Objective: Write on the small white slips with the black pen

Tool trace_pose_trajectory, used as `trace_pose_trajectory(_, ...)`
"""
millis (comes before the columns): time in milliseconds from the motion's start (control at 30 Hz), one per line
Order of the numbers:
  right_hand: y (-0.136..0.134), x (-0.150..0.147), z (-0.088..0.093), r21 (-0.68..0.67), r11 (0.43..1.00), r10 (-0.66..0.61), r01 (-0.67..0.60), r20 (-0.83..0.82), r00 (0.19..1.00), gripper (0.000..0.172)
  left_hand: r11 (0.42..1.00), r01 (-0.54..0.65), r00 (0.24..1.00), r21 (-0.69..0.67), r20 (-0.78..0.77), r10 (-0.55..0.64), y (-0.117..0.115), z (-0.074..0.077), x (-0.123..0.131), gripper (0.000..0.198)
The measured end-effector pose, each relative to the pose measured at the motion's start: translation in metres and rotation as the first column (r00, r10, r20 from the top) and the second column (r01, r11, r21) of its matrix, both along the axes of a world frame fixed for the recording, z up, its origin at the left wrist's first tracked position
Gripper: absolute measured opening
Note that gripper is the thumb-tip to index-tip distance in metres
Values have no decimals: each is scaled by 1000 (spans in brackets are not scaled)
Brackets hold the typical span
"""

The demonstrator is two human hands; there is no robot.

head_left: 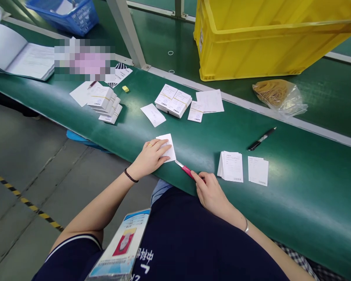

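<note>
A green bench (199, 144) is running across the view, with a yellow crate (251, 58) standing on the far side. A blue basket (82, 21) is sitting at the far left, and an open folder (32, 58) is lying in front of it. A clear bag of rubber bands (276, 97) is resting in front of the crate. The left hand (150, 156) is lying with its fingers extended over a white paper (170, 142) near the bench's front edge, pressing rather than grasping. The right hand (212, 191) is closing around a red-handled knife (188, 171), whose blade is pointing at the paper's near corner; whether it is touching, I cannot tell. Banded card bundles are sitting at the middle (172, 100) and left (103, 101), looking finished. A loose stack (232, 167) and a thinner pile (258, 171) are lying without visible bands on the right, seemingly unfinished. The paper is showing no clear cut, so work on it is probably just beginning. A black pen (262, 138) is lying behind the loose cards.
</note>
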State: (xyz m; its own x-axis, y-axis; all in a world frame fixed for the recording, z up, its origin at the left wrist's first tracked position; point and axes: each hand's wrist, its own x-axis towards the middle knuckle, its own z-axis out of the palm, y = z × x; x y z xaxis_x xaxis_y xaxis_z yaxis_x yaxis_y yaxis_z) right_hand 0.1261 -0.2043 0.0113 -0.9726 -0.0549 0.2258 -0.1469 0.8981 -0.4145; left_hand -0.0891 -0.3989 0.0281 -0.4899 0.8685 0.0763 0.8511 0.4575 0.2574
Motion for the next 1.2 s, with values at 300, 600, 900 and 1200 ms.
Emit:
trace_pose_trajectory(300, -3, 1, -4, 2, 999, -49, 49, -16, 999, 63, 998, 4, 997, 60, 73, -8, -1, -4, -3, 33)
trace_pose_trajectory(600, -11, -7, -4, 48, 993, -101, 105, -87, 991, 70, 997, 20, 996, 73, 83, -27, -2, -8, -8, 31)
trace_pose_trajectory(900, -12, -19, -10, 70, 988, -128, 134, -95, 987, 66, 993, 54, 995, 104, 78, -62, -2, -8, -9, 31)
trace_pose_trajectory(1200, -11, -37, -13, 58, 989, -129, 134, -80, 988, 64, 987, 70, 995, 143, 56, -79, -3, -13, -10, 31)
